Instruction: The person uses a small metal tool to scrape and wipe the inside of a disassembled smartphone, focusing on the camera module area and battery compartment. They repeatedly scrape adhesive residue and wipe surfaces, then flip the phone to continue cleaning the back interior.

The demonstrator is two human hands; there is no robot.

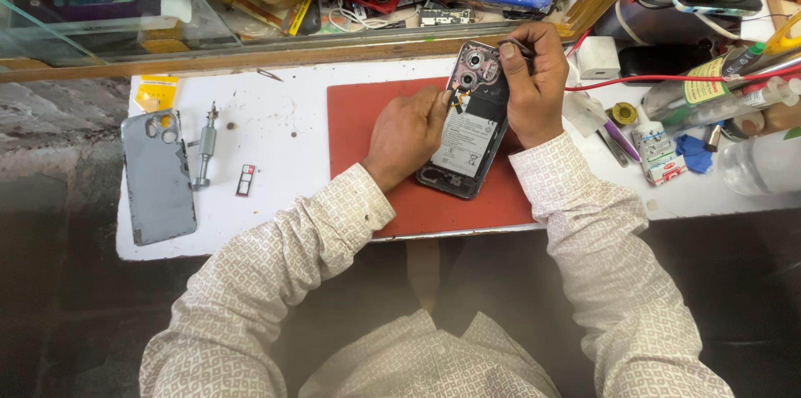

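Red mat [367,114] on white table [275,139] | glass case [100,6] behind | opened phone [467,131]
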